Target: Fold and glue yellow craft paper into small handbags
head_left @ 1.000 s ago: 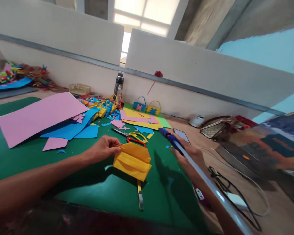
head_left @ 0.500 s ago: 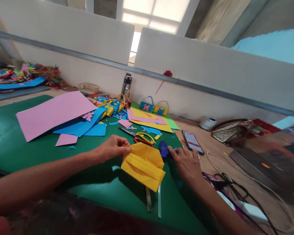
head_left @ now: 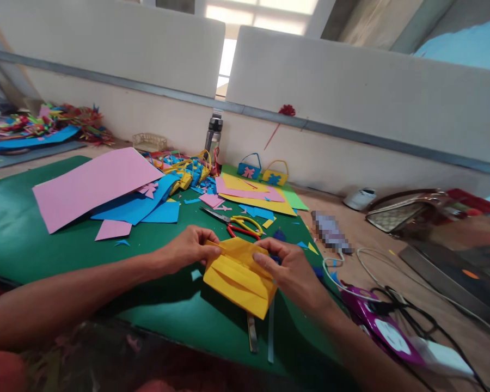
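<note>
A folded yellow paper bag [head_left: 237, 280] is held above the green mat [head_left: 163, 321], its pleated side toward me. My left hand [head_left: 194, 247] pinches its upper left corner between thumb and fingers. On the opposite side, my right hand [head_left: 283, 264] grips the upper right edge, thumb on the near face. Behind the bag lie scissors [head_left: 239, 223] with red and yellow handles, blades pointing left. A dark blue tool [head_left: 280, 235], probably a glue gun, is partly hidden behind my right hand. A metal strip [head_left: 252, 335] and a clear stick [head_left: 271, 337] lie below the bag.
Pink paper [head_left: 98, 185] and blue paper [head_left: 161, 212] lie left. Two small finished paper bags, blue [head_left: 250, 170] and yellow [head_left: 275, 177], stand near the wall. A bottle [head_left: 213, 136], a phone [head_left: 330, 231], cables and a purple power strip [head_left: 371, 316] are further back and right.
My right hand has moved left from beside the blue tool to the yellow paper bag and taken hold of its right edge. My left hand keeps its pinch.
</note>
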The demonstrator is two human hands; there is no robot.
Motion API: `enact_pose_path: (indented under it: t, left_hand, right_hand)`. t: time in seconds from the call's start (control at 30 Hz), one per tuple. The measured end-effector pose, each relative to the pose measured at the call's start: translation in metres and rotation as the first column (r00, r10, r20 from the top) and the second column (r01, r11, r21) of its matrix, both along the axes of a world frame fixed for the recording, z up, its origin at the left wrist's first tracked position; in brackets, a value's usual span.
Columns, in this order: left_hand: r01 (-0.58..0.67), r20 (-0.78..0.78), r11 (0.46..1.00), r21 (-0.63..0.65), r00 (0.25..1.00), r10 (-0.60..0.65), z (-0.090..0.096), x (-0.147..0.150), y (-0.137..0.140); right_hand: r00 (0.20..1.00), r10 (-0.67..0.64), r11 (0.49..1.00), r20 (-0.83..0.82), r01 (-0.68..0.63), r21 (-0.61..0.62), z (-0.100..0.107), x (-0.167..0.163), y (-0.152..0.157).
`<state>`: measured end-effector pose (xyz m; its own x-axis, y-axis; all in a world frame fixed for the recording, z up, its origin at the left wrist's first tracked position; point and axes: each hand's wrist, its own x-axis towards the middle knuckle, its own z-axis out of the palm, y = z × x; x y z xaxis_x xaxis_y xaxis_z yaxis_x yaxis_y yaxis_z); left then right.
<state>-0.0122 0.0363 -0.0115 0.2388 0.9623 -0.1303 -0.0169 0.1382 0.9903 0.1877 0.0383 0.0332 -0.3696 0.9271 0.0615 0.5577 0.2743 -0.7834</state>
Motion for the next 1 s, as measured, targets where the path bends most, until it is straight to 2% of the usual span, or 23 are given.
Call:
enact_pose_path:
  t: [0.2, 0.47, 0.6, 0.77, 1.0]
  left_hand:
    - [0.010, 0.015, 0.997, -0.077, 1.000, -0.009, 0.0010, -0.0007, 0.0011]
    - [0.013, 0.058, 0.992, -0.129, 0.998, -0.005, 0.0027, 0.0027, -0.0010]
    - [0.026, 0.076, 0.989, -0.149, 0.997, -0.015, -0.0013, 0.0039, -0.0008]
    - [0.037, 0.120, 0.983, -0.180, 0.993, -0.015, -0.0037, 0.0052, -0.0002]
    - [0.081, 0.083, 0.985, -0.153, 0.994, -0.069, 0.0009, 0.0038, -0.0005]
  right_hand:
    - [1.000, 0.010, 0.997, -0.014, -0.009, 0.074, -0.0031, 0.0012, 0.0014]
    - [0.998, -0.006, 0.975, 0.064, -0.009, 0.222, -0.0074, 0.0025, -0.0019]
    - [0.998, -0.008, 0.972, 0.067, -0.008, 0.236, -0.0070, 0.0031, -0.0031]
    - [1.000, -0.001, 0.981, -0.025, 0.006, 0.194, -0.0058, 0.0025, -0.0044]
    - [0.997, -0.028, 0.983, -0.075, 0.041, 0.181, -0.0106, 0.0047, -0.0013]
